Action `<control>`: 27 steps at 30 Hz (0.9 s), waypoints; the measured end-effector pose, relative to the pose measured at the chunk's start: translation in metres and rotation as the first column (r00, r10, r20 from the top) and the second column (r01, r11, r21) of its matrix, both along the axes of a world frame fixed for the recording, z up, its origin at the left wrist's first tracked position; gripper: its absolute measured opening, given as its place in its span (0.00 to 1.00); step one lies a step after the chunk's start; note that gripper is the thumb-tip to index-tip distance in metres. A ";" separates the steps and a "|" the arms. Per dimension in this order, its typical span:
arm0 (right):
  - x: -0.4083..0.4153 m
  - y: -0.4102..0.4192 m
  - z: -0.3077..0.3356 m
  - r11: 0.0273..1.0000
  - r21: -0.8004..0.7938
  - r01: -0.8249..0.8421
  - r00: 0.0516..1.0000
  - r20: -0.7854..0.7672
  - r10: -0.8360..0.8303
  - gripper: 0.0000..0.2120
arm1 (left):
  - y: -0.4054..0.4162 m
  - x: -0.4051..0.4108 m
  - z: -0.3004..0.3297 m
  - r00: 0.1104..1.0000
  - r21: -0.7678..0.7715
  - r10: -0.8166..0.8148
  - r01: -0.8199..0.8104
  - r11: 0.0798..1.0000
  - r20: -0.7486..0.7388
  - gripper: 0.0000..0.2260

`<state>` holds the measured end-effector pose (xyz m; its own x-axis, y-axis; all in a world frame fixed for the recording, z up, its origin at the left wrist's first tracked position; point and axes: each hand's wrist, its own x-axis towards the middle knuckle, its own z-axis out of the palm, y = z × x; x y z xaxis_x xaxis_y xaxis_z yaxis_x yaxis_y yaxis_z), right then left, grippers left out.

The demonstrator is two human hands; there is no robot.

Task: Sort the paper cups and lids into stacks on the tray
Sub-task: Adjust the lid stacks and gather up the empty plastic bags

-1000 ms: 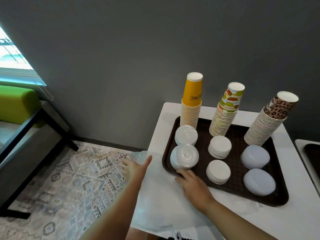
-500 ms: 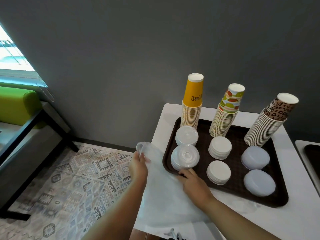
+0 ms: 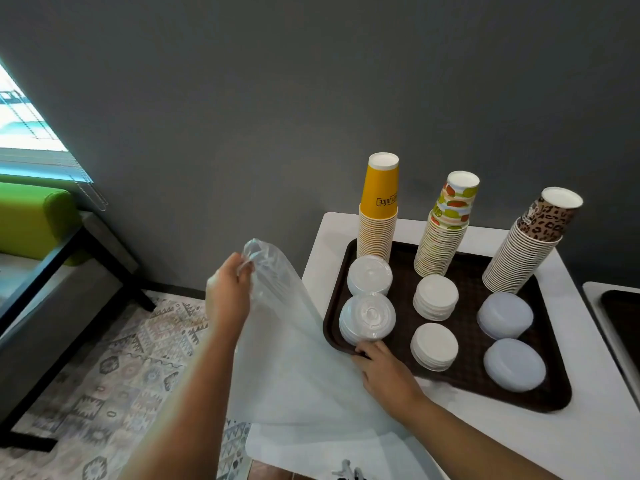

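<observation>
The brown tray (image 3: 540, 400) sits on the white tabletop (image 3: 485, 441), its far edge close to the grey wall (image 3: 311, 81) and its left rim near the tabletop's left edge; a strip of bare white runs along the near side. Along the back of the tray stand three cup stacks: yellow cups (image 3: 378, 216), fruit-print cups (image 3: 445, 226) and leopard-print cups (image 3: 530, 244). In front of them sit lid stacks in pairs: clear lids (image 3: 367, 317), white lids (image 3: 434, 344) and frosted lids (image 3: 514, 363).

To the left of the tabletop the floor lies open, covered by a patterned rug (image 3: 121, 358), with a dark bench (image 3: 52, 289) beyond.

The left hand (image 3: 228, 292) is raised off the tabletop's left side, its grip pinching the top of a thin plastic bag (image 3: 294, 358). The right hand (image 3: 384, 372) rests at the tray's near-left corner, fingers curled by the rim just beside the clear lids; whether its grip holds the bag or the tray I cannot tell.
</observation>
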<state>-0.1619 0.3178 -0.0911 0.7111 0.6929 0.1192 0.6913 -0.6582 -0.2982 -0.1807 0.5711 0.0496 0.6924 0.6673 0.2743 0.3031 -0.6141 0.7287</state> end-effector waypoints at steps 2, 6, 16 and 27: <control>0.001 0.000 0.003 1.000 -0.007 0.017 0.999 -0.050 -0.018 0.12 | 0.004 0.000 0.021 1.000 0.060 -0.016 0.014 0.998 0.024 0.12; 0.001 -0.001 -0.001 0.996 0.073 0.056 0.990 -0.137 -0.046 0.17 | 0.008 -0.003 0.067 0.990 0.164 -0.142 0.141 0.976 -0.009 0.09; 0.001 -0.008 0.012 0.997 0.081 -0.011 0.969 -0.244 0.031 0.18 | -0.009 -0.013 0.177 0.920 0.366 -0.383 0.330 0.870 0.082 0.04; 0.013 -0.004 0.162 0.740 0.650 0.171 0.778 -0.550 0.303 0.40 | -0.067 0.034 0.212 0.405 -0.097 -0.914 0.909 0.404 -0.010 0.07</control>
<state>-0.1492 0.3136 0.0706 0.7438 0.6571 0.1221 0.2453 -0.0985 -0.9644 -0.1466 0.5042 0.2615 0.9131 -0.3547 0.2011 -0.3678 -0.5034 0.7819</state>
